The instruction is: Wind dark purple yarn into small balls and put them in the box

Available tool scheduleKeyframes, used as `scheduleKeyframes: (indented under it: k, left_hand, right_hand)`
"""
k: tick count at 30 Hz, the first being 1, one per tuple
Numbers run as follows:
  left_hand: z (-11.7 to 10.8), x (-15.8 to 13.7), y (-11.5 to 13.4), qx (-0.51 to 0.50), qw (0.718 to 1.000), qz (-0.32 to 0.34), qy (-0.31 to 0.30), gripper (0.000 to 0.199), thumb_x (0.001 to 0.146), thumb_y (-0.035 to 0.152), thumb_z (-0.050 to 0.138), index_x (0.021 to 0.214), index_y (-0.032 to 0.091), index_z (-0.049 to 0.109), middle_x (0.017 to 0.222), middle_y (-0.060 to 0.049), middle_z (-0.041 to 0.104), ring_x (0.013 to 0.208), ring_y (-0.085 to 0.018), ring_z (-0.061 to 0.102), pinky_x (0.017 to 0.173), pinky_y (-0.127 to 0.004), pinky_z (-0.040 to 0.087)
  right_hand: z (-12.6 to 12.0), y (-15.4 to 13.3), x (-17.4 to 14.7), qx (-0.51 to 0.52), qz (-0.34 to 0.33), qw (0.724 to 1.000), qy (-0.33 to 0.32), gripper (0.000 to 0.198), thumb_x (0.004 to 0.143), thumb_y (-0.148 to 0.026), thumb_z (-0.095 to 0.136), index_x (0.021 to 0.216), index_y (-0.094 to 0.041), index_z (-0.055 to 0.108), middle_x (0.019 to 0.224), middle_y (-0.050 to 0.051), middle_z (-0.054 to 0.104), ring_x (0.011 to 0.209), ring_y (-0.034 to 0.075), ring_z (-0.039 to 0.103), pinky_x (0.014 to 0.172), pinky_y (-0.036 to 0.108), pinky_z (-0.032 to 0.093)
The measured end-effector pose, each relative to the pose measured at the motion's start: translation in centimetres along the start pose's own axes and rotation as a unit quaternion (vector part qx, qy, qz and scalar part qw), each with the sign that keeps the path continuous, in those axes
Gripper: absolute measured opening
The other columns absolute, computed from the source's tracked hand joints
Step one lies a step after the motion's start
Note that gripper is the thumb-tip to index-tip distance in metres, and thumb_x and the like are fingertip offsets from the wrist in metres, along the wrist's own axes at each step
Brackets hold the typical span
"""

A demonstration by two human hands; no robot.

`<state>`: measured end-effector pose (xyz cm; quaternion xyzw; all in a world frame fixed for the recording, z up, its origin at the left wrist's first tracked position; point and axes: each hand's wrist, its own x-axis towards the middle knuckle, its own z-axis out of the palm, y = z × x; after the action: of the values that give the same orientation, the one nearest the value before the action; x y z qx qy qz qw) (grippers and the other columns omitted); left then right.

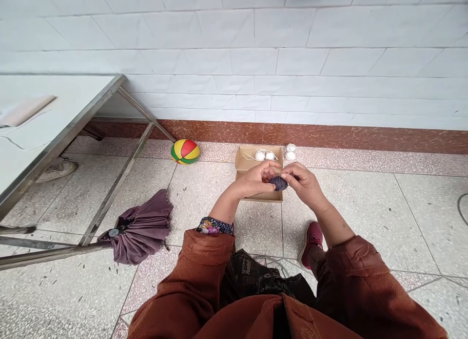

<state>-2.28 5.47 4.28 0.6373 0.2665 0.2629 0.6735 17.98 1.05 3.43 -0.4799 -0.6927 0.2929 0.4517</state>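
Note:
A small dark purple ball of yarn (278,183) is held between my two hands, above a shallow cardboard box (263,199). My left hand (258,179) grips the ball from its left side, with the thumb below and the fingers curled over. On the other side, my right hand (302,182) is closed in a pinch at the ball's upper right edge; whether it holds the ball or a loose strand is too small to tell. Two white yarn balls (264,155) with loose ends lie at the box's far part. Beyond its right edge sit more white yarn balls (290,152).
A red, yellow and green ball (185,151) rests by the wall. A folded purple umbrella (144,227) lies beside the metal-legged table (91,98) at left. A shoe (58,171) shows under that table. My red shoe (312,241) stands on the tiled floor.

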Motion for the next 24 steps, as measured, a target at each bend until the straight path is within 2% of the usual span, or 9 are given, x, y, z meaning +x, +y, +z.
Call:
scheduleKeyframes:
  k: [7, 12, 17, 20, 24]
  left_hand:
    - [0.8, 0.3, -0.1, -0.127, 0.991, -0.027, 0.032, 0.046, 0.076, 0.021, 0.073, 0.120, 0.025, 0.057, 0.112, -0.007, 0.060, 0.101, -0.018, 0.061, 0.083, -0.035, 0.054]
    - [1.0, 0.4, -0.4, -0.118, 0.992, -0.018, 0.049, 0.050, 0.073, 0.016, 0.076, 0.119, 0.025, 0.059, 0.100, -0.002, 0.060, 0.091, -0.014, 0.061, 0.085, -0.033, 0.052]
    - [1.0, 0.6, -0.7, -0.157, 0.987, 0.002, 0.038, 0.052, 0.072, 0.017, 0.077, 0.119, 0.024, 0.059, 0.102, -0.003, 0.064, 0.092, -0.014, 0.062, 0.086, -0.032, 0.051]
    - [0.9, 0.9, -1.1, -0.168, 0.981, 0.016, 0.091, 0.047, 0.072, 0.019, 0.076, 0.116, 0.022, 0.058, 0.101, -0.003, 0.065, 0.089, -0.014, 0.062, 0.085, -0.032, 0.051]
    - [0.5, 1.5, -1.6, -0.137, 0.966, 0.010, 0.217, 0.038, 0.072, 0.018, 0.071, 0.107, 0.020, 0.057, 0.094, -0.002, 0.063, 0.087, -0.014, 0.061, 0.082, -0.031, 0.050]
  right_hand:
    - [0.2, 0.5, -0.5, 0.031, 0.086, 0.995, 0.032, 0.023, 0.095, -0.044, 0.057, 0.087, -0.023, 0.063, 0.075, 0.001, 0.060, 0.069, 0.017, 0.055, 0.064, 0.030, 0.045]
    - [0.2, 1.0, -0.4, 0.047, 0.118, 0.992, 0.016, 0.026, 0.093, -0.046, 0.058, 0.083, -0.023, 0.061, 0.064, -0.003, 0.053, 0.059, 0.015, 0.048, 0.059, 0.028, 0.040]
    - [1.2, 1.9, -0.4, 0.031, 0.139, 0.989, 0.028, 0.028, 0.092, -0.046, 0.056, 0.078, -0.022, 0.059, 0.070, -0.001, 0.059, 0.064, 0.015, 0.051, 0.062, 0.028, 0.041]
    - [2.0, 2.4, -0.6, 0.007, 0.136, 0.991, 0.015, 0.029, 0.093, -0.046, 0.053, 0.078, -0.022, 0.057, 0.072, 0.000, 0.060, 0.067, 0.017, 0.052, 0.064, 0.029, 0.041]
    - [2.9, 2.0, -1.0, -0.028, 0.098, 0.994, -0.048, 0.026, 0.095, -0.043, 0.050, 0.080, -0.023, 0.058, 0.072, 0.001, 0.059, 0.067, 0.018, 0.053, 0.064, 0.029, 0.042]
